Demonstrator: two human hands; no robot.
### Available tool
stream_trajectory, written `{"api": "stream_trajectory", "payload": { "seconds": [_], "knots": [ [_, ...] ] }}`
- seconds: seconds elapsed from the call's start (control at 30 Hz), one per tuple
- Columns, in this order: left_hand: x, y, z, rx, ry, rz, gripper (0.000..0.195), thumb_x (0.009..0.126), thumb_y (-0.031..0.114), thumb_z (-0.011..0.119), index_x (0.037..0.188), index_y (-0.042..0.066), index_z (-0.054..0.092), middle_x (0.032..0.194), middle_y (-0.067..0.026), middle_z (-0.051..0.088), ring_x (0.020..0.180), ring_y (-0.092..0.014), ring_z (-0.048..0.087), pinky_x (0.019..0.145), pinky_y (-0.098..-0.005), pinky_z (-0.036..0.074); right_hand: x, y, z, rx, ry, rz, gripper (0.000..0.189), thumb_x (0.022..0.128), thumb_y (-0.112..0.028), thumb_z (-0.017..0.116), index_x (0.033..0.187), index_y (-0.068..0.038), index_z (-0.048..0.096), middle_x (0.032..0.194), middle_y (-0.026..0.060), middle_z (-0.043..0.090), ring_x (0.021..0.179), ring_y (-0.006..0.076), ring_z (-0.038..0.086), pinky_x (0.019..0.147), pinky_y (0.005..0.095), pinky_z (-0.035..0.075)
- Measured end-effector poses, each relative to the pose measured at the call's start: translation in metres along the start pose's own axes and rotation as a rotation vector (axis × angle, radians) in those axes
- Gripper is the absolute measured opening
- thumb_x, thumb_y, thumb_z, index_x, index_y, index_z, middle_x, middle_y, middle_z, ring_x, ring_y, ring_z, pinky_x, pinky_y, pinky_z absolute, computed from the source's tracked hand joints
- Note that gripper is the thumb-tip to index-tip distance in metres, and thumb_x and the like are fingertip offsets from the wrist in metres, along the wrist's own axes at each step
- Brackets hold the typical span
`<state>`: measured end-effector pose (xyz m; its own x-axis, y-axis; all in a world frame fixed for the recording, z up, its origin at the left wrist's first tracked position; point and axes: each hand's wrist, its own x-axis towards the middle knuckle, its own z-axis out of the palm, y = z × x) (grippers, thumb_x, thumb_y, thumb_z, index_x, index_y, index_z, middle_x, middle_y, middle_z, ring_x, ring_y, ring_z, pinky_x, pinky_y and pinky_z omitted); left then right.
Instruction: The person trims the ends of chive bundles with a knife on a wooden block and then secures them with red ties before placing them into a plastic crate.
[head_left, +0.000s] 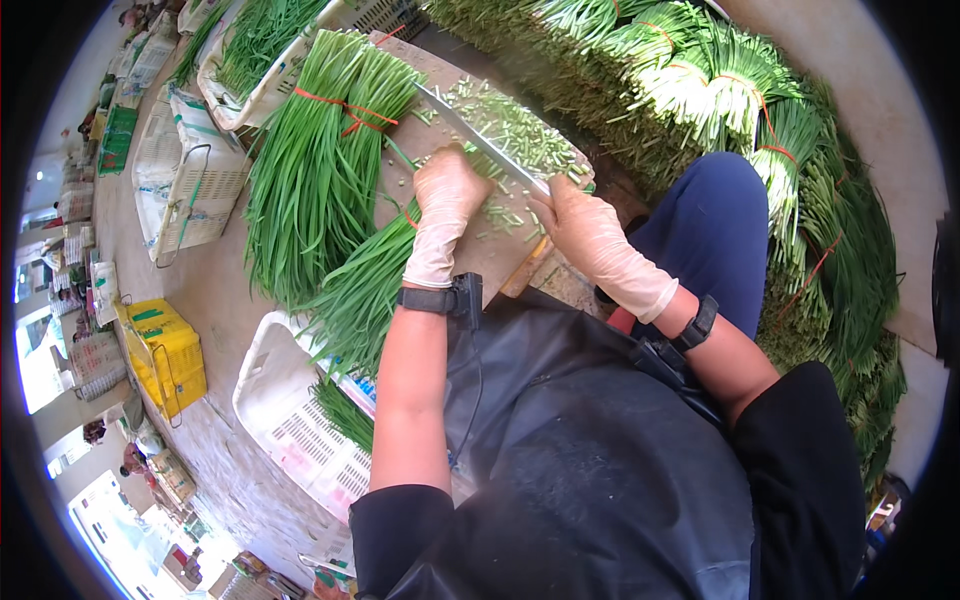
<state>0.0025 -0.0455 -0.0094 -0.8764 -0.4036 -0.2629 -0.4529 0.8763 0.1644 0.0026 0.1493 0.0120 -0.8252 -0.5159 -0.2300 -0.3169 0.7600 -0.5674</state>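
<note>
Both my hands wear thin pale gloves. My left hand (451, 184) grips a bunch of garlic chives (375, 274) near its stem end, its leaves trailing toward me over a white crate. In my right hand (581, 225) is a long-bladed knife (480, 139), the blade lying across the stem side just beyond my left hand. Cut stem pieces (536, 139) are scattered on the cutting board (442, 56) under and past the blade. To the left, chive bundles (322, 157) tied with red bands lie on the board.
A white plastic crate (259, 375) stands beside my left forearm, with chives inside. Farther left are a yellow crate (169, 356) and another white crate (191, 172). Tied chive bundles (705, 82) are piled high at the right, next to my knee. Distant people are near crates at the far left.
</note>
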Motion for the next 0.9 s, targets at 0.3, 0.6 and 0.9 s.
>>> {"api": "stream_trajectory", "payload": {
  "seconds": [0.3, 0.6, 0.9],
  "knots": [
    [0.001, -0.003, 0.008, -0.019, 0.079, 0.024, 0.043, 0.065, 0.035, 0.080, 0.092, 0.003, 0.070, 0.092, -0.0187, 0.071, 0.087, -0.033, 0.071, 0.078, -0.0416, 0.056, 0.018, -0.005, 0.021, 0.010, 0.031, -0.026, 0.033, 0.098, -0.033, 0.055, 0.097, -0.001, 0.049, 0.072, 0.0238, 0.064, 0.072, 0.0424, 0.065, 0.064, 0.0504, 0.051],
    [0.001, 0.004, 0.009, 0.014, 0.069, 0.052, 0.043, 0.064, 0.033, 0.081, 0.092, 0.002, 0.070, 0.092, -0.0181, 0.071, 0.088, -0.034, 0.071, 0.079, -0.0417, 0.056, 0.038, 0.010, 0.041, -0.045, -0.112, 0.038, 0.038, 0.096, -0.032, 0.057, 0.106, 0.003, 0.050, 0.077, 0.0252, 0.067, 0.075, 0.0414, 0.068, 0.067, 0.0493, 0.053],
    [-0.028, -0.027, -0.025, -0.016, 0.120, 0.021, 0.059, 0.064, 0.036, 0.085, 0.106, 0.001, 0.064, 0.102, -0.0183, 0.071, 0.097, -0.032, 0.069, 0.084, -0.0417, 0.054, 0.032, 0.010, 0.056, 0.116, -0.075, 0.032, 0.041, 0.096, -0.040, 0.055, 0.105, 0.000, 0.055, 0.085, 0.0249, 0.069, 0.083, 0.0424, 0.068, 0.076, 0.0504, 0.052]
  ]
}}
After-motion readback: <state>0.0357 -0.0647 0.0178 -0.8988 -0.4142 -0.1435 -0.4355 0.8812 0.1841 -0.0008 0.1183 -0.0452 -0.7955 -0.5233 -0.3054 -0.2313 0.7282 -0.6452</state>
